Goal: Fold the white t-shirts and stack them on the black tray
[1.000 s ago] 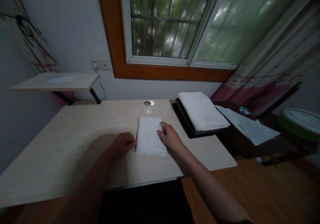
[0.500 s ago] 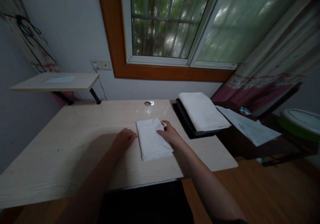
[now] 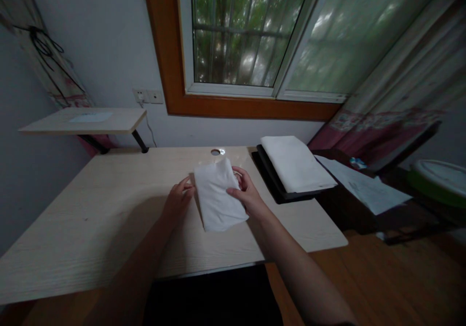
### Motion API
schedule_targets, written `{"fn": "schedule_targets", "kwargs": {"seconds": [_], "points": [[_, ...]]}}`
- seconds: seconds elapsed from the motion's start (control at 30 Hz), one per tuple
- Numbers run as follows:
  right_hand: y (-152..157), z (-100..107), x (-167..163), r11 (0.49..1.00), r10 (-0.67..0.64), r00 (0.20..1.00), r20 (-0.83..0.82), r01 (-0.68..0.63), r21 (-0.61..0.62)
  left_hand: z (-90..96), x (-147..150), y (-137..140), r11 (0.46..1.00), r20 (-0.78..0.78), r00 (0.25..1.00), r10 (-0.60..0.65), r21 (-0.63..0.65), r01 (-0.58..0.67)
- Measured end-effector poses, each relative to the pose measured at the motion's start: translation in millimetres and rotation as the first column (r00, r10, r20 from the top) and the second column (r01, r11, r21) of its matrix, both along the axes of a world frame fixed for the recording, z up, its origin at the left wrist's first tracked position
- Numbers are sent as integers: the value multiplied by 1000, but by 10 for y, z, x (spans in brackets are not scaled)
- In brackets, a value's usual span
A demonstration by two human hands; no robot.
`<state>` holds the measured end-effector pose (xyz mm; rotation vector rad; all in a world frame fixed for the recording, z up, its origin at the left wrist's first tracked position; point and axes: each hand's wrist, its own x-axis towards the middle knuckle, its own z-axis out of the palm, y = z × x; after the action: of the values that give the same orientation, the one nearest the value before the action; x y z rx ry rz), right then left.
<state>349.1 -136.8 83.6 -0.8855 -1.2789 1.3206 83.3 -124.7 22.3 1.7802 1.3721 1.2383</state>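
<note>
A folded white cloth (image 3: pixel 216 200) is in front of me at the middle of the desk, its far part raised a little off the surface. My right hand (image 3: pixel 247 192) grips its right edge, thumb on top and fingers behind. Beside the left edge is my left hand (image 3: pixel 178 197), its fingers somewhat apart and pointing toward the fabric. Whether those fingertips touch the cloth I cannot tell.
On the desk's right side a larger folded white cloth (image 3: pixel 296 163) lies over a black flat item (image 3: pixel 267 175). A raised shelf (image 3: pixel 120 122) stands at the back left. Beyond the right edge, papers (image 3: pixel 364 183) rest on a dark surface. The desk (image 3: pixel 91 219) has a cable hole near the wall.
My right hand has lifted the far part of the cloth and shifted it slightly away from me. My left hand's fingers have spread from a more curled pose.
</note>
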Motion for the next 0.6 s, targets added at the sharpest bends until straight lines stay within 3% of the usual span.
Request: {"fn": "schedule_targets", "kwargs": {"seconds": [0.03,0.1,0.2,0.4,0.5,0.6], "points": [[-15,37,-10,1000,27,999,-27,-27,-14,22,25,-21,995,120,990,-74,-52,80],[-28,81,-32,996,72,995,-69,-76,-46,63,75,-65,957,385,901,-200,-119,263],[-10,57,-71,989,104,991,-88,-112,-93,103,112,-113,914,613,766,-192,-171,367],[60,-173,-97,968,15,988,-153,-53,-245,121,59,-103,968,638,767,-68,-145,206],[81,-278,-66,928,-3,985,-173,-61,-367,137,47,-104,965,652,756,-56,-159,208],[86,-357,-50,879,95,986,-135,-147,-454,185,46,-134,954,672,738,-62,-177,241]]}}
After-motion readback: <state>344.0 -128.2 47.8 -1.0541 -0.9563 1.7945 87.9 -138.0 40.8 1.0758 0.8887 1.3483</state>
